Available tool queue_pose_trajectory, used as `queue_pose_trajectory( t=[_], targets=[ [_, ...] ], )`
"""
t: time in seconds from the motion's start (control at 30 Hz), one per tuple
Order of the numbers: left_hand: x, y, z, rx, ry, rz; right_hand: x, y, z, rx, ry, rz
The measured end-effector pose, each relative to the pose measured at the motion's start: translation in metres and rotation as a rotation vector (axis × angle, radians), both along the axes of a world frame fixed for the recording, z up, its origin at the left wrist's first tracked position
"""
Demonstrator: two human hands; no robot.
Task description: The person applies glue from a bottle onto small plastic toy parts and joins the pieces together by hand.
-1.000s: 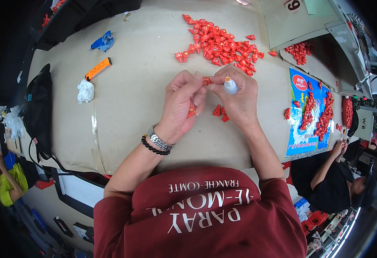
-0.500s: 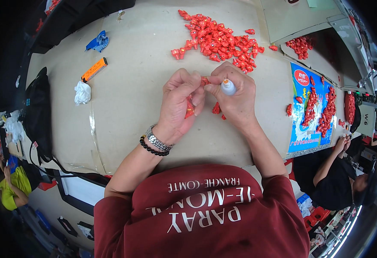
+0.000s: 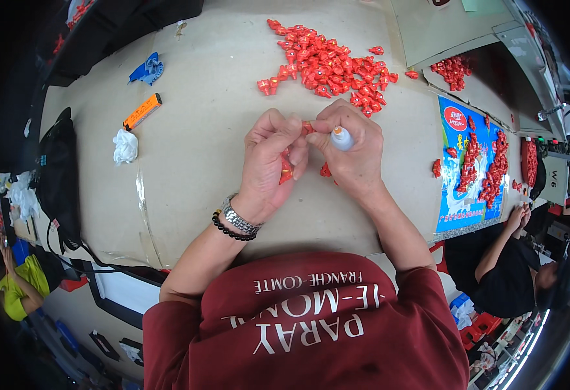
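My left hand [image 3: 268, 153] is closed, pinching a small red plastic piece [image 3: 307, 127] between thumb and fingertips. More red pieces [image 3: 286, 170] are tucked in its palm under the curled fingers. My right hand [image 3: 353, 153] is closed around a white squeeze bottle [image 3: 341, 139] with an orange tip, and its thumb and forefinger meet the same red piece from the right. A loose red piece [image 3: 326, 170] lies on the table just beside the right hand, partly covered by it. Beyond both hands spreads a large heap of red pieces [image 3: 330, 62].
At left lie an orange box [image 3: 142, 112], a crumpled white tissue [image 3: 125, 147], a blue cloth scrap [image 3: 146, 69] and a black bag [image 3: 60, 175]. A blue printed sheet [image 3: 452, 195] with rows of red pieces is at right, near a metal cabinet [image 3: 454, 29]. Co-workers sit at both sides.
Both hands stay together on the red piece. The right hand and the bottle have shifted very slightly, and the bottle's tip has turned a little to the left.
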State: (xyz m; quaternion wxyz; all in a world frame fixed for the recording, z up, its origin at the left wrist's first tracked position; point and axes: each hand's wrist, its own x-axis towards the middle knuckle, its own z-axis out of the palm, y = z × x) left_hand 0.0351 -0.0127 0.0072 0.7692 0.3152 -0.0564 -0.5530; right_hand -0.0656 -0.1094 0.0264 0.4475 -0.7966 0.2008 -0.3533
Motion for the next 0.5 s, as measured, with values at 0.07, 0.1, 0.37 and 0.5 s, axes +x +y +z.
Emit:
queue_pose_trajectory(
  t=[0.07,0.1,0.37,0.5],
  targets=[
    [-0.0003,-0.0006,0.0000,0.002,-0.001,-0.004,0.0002,-0.0009,-0.0010,-0.003,-0.005,0.003],
    [-0.0007,-0.0015,0.0004,-0.004,0.006,0.013,0.0002,-0.0011,-0.0016,-0.006,-0.010,0.007],
    [0.0004,-0.0031,-0.0043,-0.019,0.011,0.020,0.0012,-0.0020,-0.0032,-0.017,-0.007,-0.009],
    [0.0007,-0.0036,-0.0036,-0.025,0.015,0.027,0.0020,-0.0013,-0.0023,-0.028,-0.005,-0.017]
  ],
)
